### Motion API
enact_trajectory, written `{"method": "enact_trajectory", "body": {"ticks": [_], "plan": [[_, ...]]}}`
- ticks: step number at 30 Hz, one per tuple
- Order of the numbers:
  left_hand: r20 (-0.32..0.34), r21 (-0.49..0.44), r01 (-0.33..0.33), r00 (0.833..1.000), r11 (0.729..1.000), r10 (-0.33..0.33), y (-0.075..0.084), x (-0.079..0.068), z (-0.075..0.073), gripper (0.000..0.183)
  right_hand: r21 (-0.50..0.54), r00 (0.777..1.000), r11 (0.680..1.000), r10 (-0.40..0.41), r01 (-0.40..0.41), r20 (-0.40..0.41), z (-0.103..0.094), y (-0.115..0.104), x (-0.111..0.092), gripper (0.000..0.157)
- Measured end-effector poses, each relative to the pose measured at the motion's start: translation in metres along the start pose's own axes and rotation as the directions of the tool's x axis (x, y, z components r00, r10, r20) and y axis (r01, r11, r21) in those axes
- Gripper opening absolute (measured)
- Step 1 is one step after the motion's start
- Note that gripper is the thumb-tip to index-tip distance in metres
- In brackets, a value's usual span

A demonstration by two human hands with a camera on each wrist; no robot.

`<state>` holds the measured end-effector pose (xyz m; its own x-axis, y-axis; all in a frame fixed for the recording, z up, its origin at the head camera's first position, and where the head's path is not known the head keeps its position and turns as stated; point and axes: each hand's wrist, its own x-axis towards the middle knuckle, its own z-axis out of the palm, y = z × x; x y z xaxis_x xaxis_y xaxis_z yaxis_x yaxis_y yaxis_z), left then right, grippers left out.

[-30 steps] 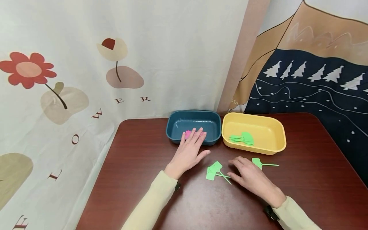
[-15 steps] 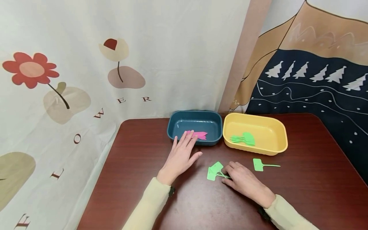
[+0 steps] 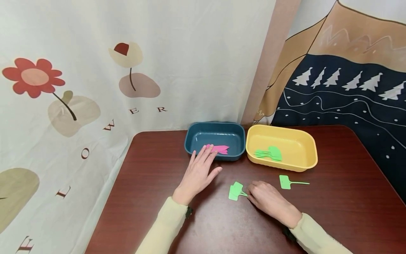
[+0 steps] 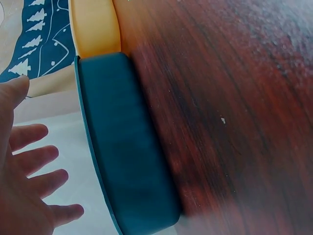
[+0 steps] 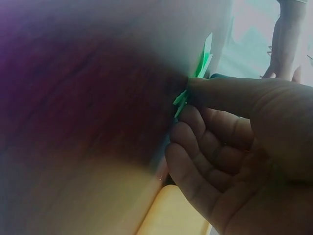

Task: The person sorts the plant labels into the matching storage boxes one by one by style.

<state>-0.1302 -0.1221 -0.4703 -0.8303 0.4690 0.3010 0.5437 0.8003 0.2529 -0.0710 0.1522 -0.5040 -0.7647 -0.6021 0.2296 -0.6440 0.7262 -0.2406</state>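
Note:
Two overlapping green plant labels (image 3: pixel 235 191) lie on the table, and my right hand (image 3: pixel 273 200) pinches their thin stems between thumb and fingertips. In the right wrist view, the green labels (image 5: pixel 203 61) stick out past the thumb. My left hand (image 3: pixel 195 175) has its fingers spread over the front rim of the blue bin (image 3: pixel 219 127); whether they touch it I cannot tell. Several pink labels (image 3: pixel 219 149) lie inside that bin, just beyond the fingertips. In the left wrist view, the left hand (image 4: pixel 29 181) hovers beside the blue bin's wall (image 4: pixel 127 147), holding nothing.
A yellow bin (image 3: pixel 298 139) stands right of the blue one, with a stack of green labels (image 3: pixel 274 153) in it. One more green label (image 3: pixel 285 182) lies on the dark wooden table (image 3: pixel 342 155) in front of it. Printed curtains (image 3: pixel 196 63) hang behind.
My right hand has moved left and closed its fingers on the two labels' stems, drawing the labels closer together. The left hand has drawn back left, leaving more of the pink labels in sight.

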Motion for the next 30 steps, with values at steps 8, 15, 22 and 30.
{"method": "enact_trajectory", "body": {"ticks": [8,15,22,30], "plan": [[-0.006,-0.006,0.001,1.0,1.0,-0.001,0.002,0.003,0.002,0.063,0.021,0.998,0.998,0.055,-0.056,0.024,-0.006,0.002,-0.006,0.027],[-0.011,-0.029,0.002,1.0,1.0,-0.002,0.004,0.007,0.004,0.063,0.086,0.997,0.994,0.078,-0.075,-0.029,-0.017,0.006,-0.012,0.024],[0.01,-0.014,-0.019,1.0,1.0,0.019,0.011,0.016,0.007,0.065,0.066,0.993,0.996,0.063,-0.056,-0.099,-0.023,0.011,-0.02,0.023],[0.088,0.045,-0.096,0.992,0.994,0.091,0.027,0.034,0.017,0.066,0.079,0.986,0.991,0.113,-0.104,-0.12,-0.034,0.019,-0.029,0.022]]}}
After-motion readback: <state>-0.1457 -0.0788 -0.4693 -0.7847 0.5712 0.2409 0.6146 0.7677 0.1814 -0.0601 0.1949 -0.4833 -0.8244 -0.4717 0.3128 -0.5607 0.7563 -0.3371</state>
